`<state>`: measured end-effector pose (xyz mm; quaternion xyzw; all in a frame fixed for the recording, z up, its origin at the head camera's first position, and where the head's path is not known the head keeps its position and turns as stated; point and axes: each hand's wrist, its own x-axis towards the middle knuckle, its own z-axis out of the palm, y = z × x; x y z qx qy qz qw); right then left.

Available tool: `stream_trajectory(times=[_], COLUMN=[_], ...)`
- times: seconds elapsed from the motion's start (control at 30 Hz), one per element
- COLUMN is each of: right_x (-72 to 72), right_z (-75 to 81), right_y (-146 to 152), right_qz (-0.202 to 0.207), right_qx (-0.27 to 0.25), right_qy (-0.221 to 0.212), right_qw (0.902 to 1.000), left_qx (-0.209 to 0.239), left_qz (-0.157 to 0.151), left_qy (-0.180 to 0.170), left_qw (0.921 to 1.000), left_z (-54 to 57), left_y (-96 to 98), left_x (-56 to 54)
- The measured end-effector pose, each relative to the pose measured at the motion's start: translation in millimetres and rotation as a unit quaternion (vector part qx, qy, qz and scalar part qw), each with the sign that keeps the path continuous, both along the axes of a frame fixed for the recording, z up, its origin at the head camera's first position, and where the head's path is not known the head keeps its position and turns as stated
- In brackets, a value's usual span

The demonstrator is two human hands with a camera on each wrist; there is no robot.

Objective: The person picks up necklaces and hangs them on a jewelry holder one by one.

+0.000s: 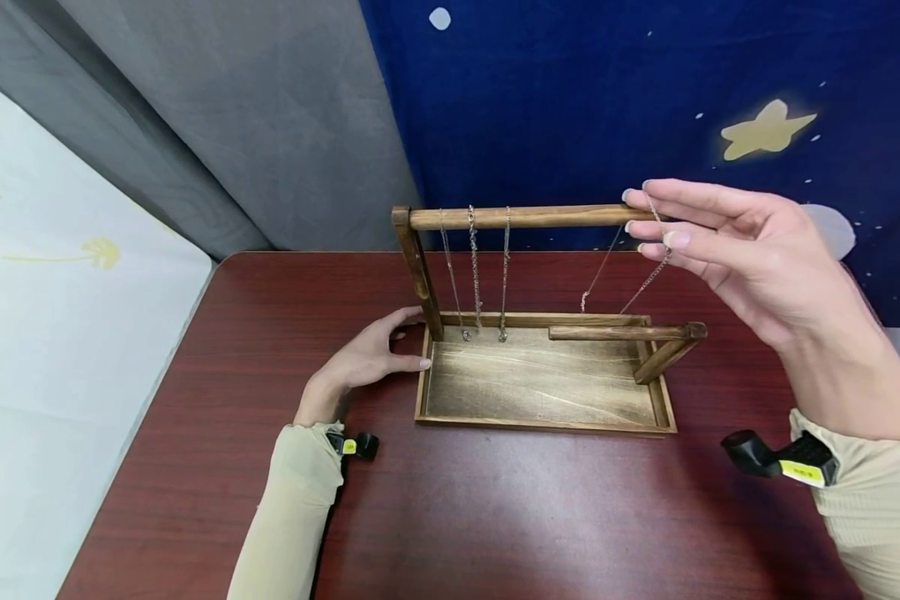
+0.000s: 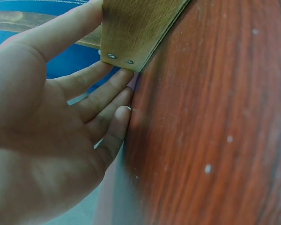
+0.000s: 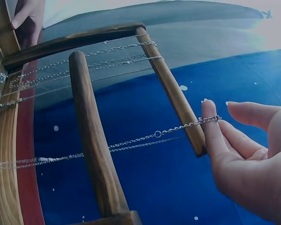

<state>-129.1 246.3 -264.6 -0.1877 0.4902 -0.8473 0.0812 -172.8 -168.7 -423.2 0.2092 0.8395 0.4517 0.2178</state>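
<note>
A wooden jewelry stand has a tray base point(image 1: 540, 425) and a raised bar point(image 1: 540, 218) with several necklaces point(image 1: 475, 258) hanging from it. My right hand point(image 1: 750, 250) is up at the bar's right end. It holds a chain necklace point(image 3: 168, 130), whose chain runs over the fingers beside the bar and hangs down in two strands toward the tray. My left hand point(image 1: 367, 354) rests against the tray's left end, thumb on the rim and fingers at the back corner. In the left wrist view, the fingertips point(image 2: 117, 70) touch the corner of the screwed wooden end.
A shorter bar point(image 1: 607, 332) juts leftward from a post at the tray's right side. The stand is on a dark red wooden table point(image 1: 307, 292). Behind it hang a grey curtain point(image 1: 270, 108) and a blue starry cloth point(image 1: 570, 100). White patterned cloth point(image 1: 52, 250) lies at left.
</note>
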Motion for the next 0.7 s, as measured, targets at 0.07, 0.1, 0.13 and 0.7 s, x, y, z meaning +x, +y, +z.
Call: stream_trajectory(times=[0.07,0.1,0.13,0.7], right_x=[0.4,0.4,0.5,0.1], right_z=[0.8,1.1,1.3,-3.7], right_y=[-2.3,-3.6,-5.0,-28.7], right_qz=[-0.004,-0.006,-0.007,0.035], right_qx=[0.006,0.01,0.013,0.037], right_qy=[-0.008,-0.009,-0.009,0.008], right_qw=[0.9999,0.9999,0.9998,0.9986], left_qx=[-0.002,-0.002,-0.003,-0.006], left_qz=[0.001,0.001,0.001,0.003], left_qy=[-0.001,-0.002,-0.001,0.001], left_qw=[1.0,1.0,1.0,1.0], left_z=[-0.2,-0.3,-0.5,-0.4], left_y=[0.0,0.0,-0.2,-0.6], left_x=[-0.2,-0.3,-0.4,-0.7])
